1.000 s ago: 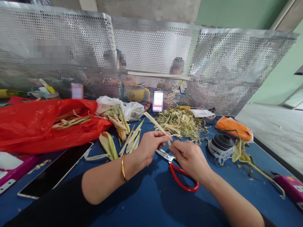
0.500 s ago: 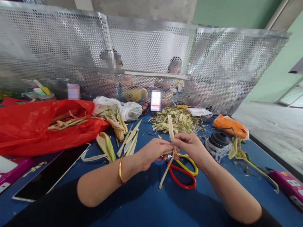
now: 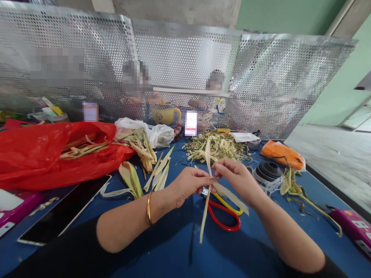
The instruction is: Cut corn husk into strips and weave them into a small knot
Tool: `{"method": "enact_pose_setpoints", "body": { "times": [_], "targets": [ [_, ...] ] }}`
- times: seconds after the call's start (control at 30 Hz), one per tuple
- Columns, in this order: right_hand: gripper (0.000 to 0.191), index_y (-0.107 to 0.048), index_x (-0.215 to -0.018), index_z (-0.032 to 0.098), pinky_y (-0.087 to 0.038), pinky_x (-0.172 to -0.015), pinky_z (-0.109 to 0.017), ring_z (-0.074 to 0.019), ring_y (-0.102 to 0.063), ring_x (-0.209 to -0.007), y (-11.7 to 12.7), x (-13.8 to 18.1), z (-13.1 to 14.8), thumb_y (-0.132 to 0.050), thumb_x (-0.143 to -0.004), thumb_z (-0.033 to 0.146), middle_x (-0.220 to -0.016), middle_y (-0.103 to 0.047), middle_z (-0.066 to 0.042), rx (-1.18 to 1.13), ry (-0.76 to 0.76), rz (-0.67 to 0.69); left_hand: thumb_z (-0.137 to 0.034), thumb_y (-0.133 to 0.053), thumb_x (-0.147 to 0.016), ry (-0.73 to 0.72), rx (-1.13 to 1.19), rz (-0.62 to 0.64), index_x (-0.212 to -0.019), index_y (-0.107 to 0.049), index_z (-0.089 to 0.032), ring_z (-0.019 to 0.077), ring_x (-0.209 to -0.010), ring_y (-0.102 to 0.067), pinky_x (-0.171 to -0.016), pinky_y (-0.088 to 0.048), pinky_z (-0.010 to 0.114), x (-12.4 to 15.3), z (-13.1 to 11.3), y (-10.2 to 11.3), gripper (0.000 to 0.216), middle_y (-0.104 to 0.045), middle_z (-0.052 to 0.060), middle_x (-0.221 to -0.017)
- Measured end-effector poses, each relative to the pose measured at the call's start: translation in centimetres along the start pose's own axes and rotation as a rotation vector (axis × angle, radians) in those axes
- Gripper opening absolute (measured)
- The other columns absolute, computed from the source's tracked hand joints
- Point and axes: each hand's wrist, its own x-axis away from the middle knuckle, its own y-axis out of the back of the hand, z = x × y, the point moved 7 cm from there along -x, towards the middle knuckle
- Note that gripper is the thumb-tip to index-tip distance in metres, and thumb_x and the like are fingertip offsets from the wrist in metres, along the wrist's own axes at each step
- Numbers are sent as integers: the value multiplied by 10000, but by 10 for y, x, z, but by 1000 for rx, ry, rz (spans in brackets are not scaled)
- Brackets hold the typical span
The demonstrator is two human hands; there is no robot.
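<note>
My left hand (image 3: pixel 193 182) pinches pale corn husk strips where they cross. One long husk strip (image 3: pixel 204 216) runs up past the fingertips and hangs down toward me; another husk strip (image 3: pixel 233 199) sticks out to the right, below my other hand. Close beside the crossing, my right hand (image 3: pixel 233 175) has its thumb and fingertips drawn together at the upright strip's edge; what lies between them is too small to make out. Under the hands lie scissors with red and yellow handles (image 3: pixel 224 224), their blades partly hidden. Left of my hands, loose husk strips (image 3: pixel 159 173) rest on the table.
A heap of husk shreds (image 3: pixel 218 148) lies ahead. A red plastic bag (image 3: pixel 95 170) and a tablet (image 3: pixel 63 212) are on the left. To the right stand a black spool with white string (image 3: pixel 267 173) and an orange packet (image 3: pixel 282 154). A perforated metal screen (image 3: pixel 185 50) closes the back; people sit behind it.
My right hand has lifted slightly up and away from the left fingertips. A husk strip now points out to the right, and the long strip has swung more upright.
</note>
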Motion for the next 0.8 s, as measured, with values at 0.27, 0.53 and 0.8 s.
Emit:
{"method": "enact_pose_setpoints", "body": {
  "times": [0.27,0.53,0.8],
  "targets": [
    [280,-631,-719,174,-383,-577,-241,-124,-514,-602,2,4,1,-567,-863,406,-616,-584,13,275,73,159,-409,-714,-695,21,93,-56,-586,-646,-144,57,-446,-328,-442,-165,239,-2,-9,11,295,-628,20,-590],
    [197,-631,-718,190,-366,-627,-244,-139,-568,-678,8,9,24,-547,-891,233,-698,-642,-3,636,300,42,-306,-732,-677,76,73,-113,-593,-657,-125,53,-456,-352,-448,-211,214,-2,-4,12,213,-678,60,-630],
    [179,-685,-935,202,-405,-764,-315,-186,-613,-856,19,12,30,-511,-940,245,-929,-676,-52,778,442,-148,-294,-754,-673,63,100,-181,-571,-654,-127,74,-425,-459,-464,-322,231,-2,-4,16,220,-636,35,-572]
  ]
}}
